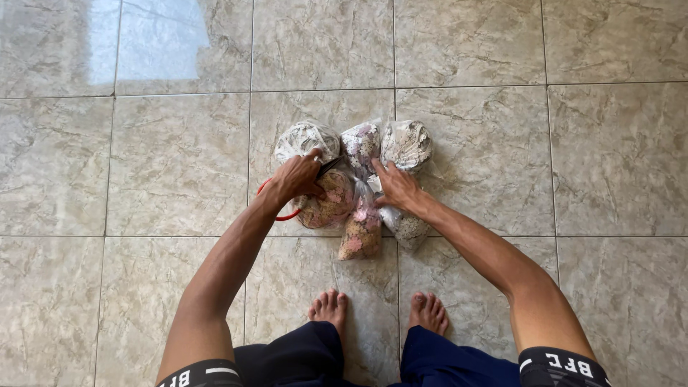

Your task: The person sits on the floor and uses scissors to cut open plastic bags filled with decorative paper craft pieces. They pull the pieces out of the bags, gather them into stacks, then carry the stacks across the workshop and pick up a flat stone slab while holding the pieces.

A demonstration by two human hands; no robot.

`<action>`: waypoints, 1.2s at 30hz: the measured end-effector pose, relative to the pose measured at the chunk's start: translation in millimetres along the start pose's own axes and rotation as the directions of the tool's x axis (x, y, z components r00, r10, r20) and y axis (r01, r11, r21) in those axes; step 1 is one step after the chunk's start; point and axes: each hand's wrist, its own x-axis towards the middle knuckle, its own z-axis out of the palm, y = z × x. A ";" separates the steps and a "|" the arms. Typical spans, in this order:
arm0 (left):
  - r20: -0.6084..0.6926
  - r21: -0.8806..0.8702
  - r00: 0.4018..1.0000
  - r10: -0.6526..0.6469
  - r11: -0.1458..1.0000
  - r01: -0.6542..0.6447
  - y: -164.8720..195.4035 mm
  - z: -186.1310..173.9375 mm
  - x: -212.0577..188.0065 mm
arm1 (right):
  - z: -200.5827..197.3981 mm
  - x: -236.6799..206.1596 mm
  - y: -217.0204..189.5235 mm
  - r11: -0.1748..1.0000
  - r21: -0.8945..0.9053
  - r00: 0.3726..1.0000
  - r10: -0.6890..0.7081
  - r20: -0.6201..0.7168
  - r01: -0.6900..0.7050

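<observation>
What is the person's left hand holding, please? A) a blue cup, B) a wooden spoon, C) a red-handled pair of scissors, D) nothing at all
C: the left hand has its grip on red-handled scissors, whose dark blades point at the clear bags of small pieces on the tiled floor.

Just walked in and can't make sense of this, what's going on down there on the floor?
A person stands barefoot on a tiled floor, bent over a cluster of clear plastic bags filled with small pale pieces. The left hand holds red-handled scissors at the bags' gathered tops. The right hand rests on the bags, fingers spread, steadying them.
</observation>
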 end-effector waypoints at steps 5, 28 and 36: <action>-0.114 -0.038 0.991 0.066 0.997 -0.071 -1.0 13.4 5.5 | 12.2 -8.3 7.4 0.999 -0.045 0.999 0.000 -0.034 -0.001; 0.157 0.040 0.984 0.084 0.995 -0.092 38.7 6.9 34.0 | -1.6 -51.4 18.8 0.854 -0.422 0.847 -0.446 -0.289 0.305; 0.268 0.102 0.962 0.056 0.991 -0.086 61.7 4.2 66.8 | -17.0 -35.2 50.9 0.922 -0.361 0.923 -0.254 -0.287 0.141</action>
